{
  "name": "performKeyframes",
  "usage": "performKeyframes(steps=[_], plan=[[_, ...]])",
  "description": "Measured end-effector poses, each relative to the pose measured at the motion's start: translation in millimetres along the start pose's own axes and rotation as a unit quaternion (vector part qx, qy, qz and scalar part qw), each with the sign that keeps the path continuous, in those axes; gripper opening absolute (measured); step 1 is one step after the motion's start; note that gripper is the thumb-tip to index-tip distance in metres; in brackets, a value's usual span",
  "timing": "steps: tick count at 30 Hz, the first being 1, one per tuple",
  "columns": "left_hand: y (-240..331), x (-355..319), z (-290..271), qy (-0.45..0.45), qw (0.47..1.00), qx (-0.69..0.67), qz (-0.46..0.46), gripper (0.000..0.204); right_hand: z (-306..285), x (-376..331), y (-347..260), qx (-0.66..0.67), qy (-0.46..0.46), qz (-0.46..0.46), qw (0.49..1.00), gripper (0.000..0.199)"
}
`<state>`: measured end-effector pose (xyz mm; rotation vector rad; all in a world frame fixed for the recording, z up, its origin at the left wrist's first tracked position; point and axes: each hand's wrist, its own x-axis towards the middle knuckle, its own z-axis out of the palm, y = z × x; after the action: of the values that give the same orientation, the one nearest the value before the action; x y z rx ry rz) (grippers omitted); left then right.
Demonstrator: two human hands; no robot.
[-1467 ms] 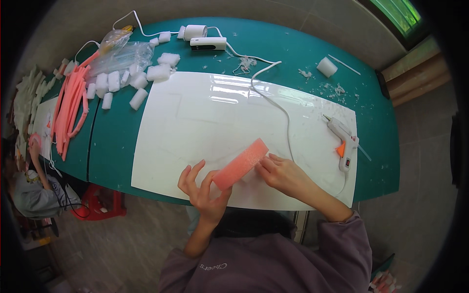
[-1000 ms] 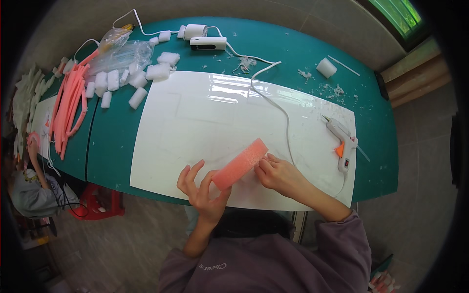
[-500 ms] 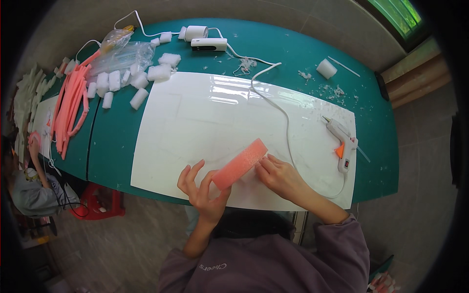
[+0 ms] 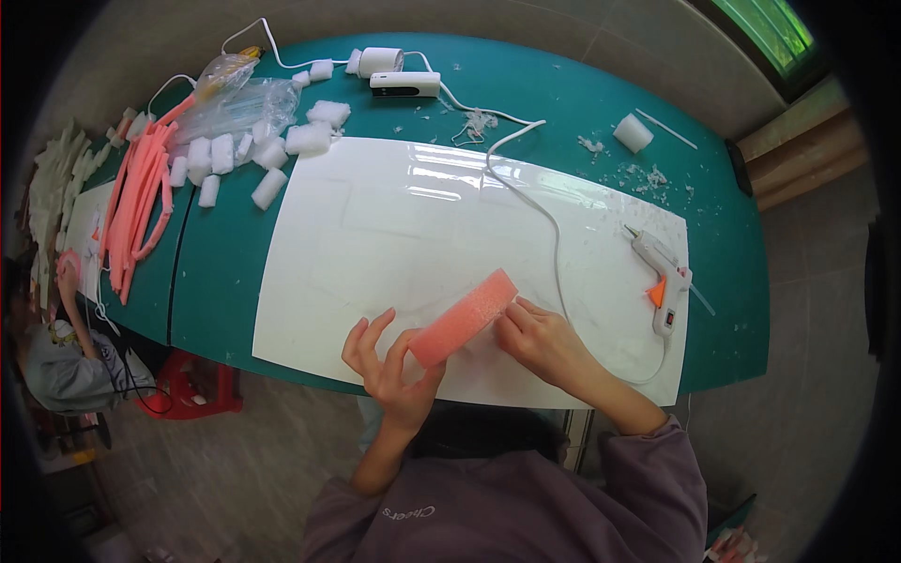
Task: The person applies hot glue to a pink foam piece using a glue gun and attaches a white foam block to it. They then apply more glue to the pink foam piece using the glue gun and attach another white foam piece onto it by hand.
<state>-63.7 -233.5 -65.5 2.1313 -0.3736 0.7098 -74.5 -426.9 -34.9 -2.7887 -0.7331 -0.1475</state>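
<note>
A pink foam piece [image 4: 465, 319], broad and band-like with a rough, whitish patch on its right edge, is held tilted just above a white board. My left hand [image 4: 399, 380] pinches its lower left end between thumb and forefinger, while the other fingers stand spread away from it. At the foam's upper right edge, the fingertips of my right hand [image 4: 540, 342] are pressed together; whatever they pinch is too small or hidden. To the right, a white glue gun [image 4: 659, 281] with an orange trigger lies on the board.
The white board [image 4: 328, 235] rests on a green table [image 4: 221, 310], crossed by a white cord [image 4: 540, 202]. White foam blocks [image 4: 270, 188], pink foam strips [image 4: 136, 206] and clear plastic bags [image 4: 244, 108] lie at left. Further left, another person's hand [image 4: 68, 272] holds a pink ring.
Hardly anything differs. The view has shifted very slightly, and my right fingers have moved a little at the foam's edge. My left hand keeps the same hold.
</note>
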Motion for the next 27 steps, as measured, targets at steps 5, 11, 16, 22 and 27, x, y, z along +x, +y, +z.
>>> performKeyframes(steps=[5,11,16,22,27], plan=[[0,0,0,0.003,1.000,-0.003,-0.002,0.032,-5,4,1,0.047,0.009,0.031,0.998,0.008],[1,2,0,0.001,1.000,0.002,-0.005,0.033,-14,5,10,0.145,0.020,0.073,0.987,0.006],[3,3,0,0.011,1.000,0.012,-0.006,0.026,-12,1,9,0.125,0.058,0.046,0.989,0.006],[3,1,3,0.015,1.000,0.010,-0.012,0.027,-10,0,7,0.152,0.046,0.065,0.985,0.005],[3,1,3,0.015,1.000,0.011,-0.011,0.026,-4,0,6,0.081,0.070,0.035,0.994,0.012]])
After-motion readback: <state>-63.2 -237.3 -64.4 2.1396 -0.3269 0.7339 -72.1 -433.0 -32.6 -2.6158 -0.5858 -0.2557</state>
